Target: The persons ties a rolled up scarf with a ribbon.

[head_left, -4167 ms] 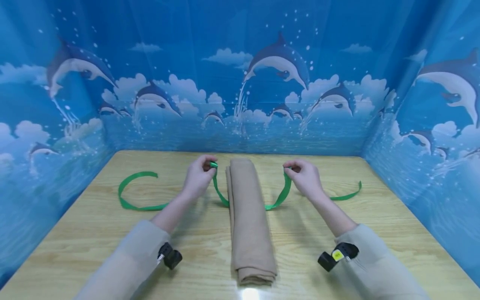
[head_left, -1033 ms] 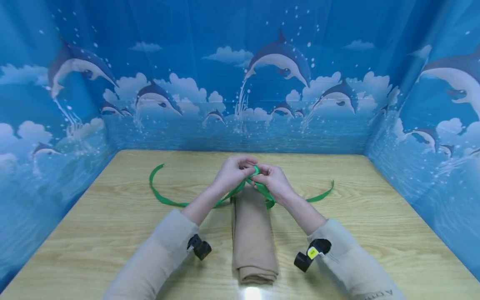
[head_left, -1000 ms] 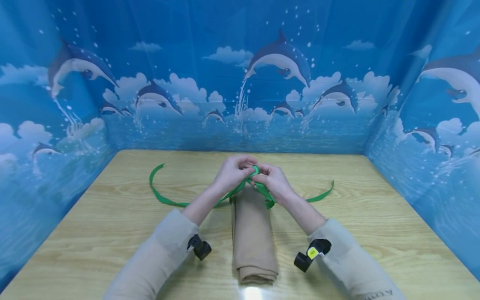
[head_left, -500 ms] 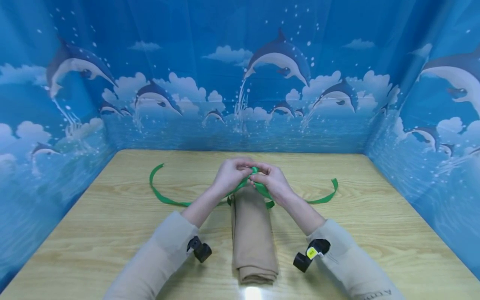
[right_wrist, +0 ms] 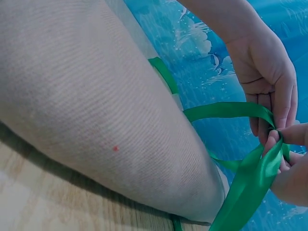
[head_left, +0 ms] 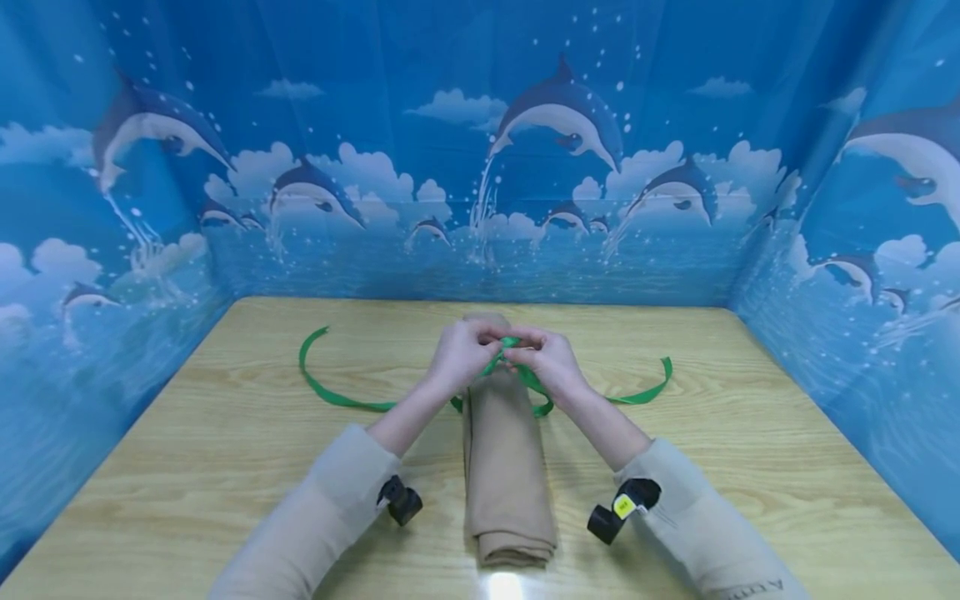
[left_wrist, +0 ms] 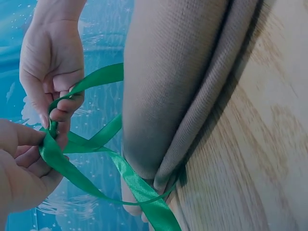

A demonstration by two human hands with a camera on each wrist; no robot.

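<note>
A rolled beige cloth (head_left: 510, 475) lies lengthwise on the table, with a green ribbon (head_left: 337, 401) passing beneath it. Above the cloth's far part, my hands meet. My left hand (head_left: 459, 357) pinches the ribbon between thumb and fingers. Close against it, my right hand (head_left: 553, 363) also pinches the ribbon. In the left wrist view, the ribbon (left_wrist: 79, 180) loops and crosses at the fingertips, above the cloth. The right wrist view shows the ribbon (right_wrist: 255, 180) gathered between both hands; the fingers partly hide the crossing.
The wooden table (head_left: 225, 475) bears the cloth and ribbon. One ribbon tail curls out to the left, the other to the right. A blue dolphin-print curtain (head_left: 375, 225) encloses the back and sides. Black cameras (head_left: 401, 502) are strapped to both forearms.
From far apart on either side of the cloth, my hands have come together over it, bringing the ribbon loops to meet. Lately they have dropped slightly, and the cloth's far end shows behind them.
</note>
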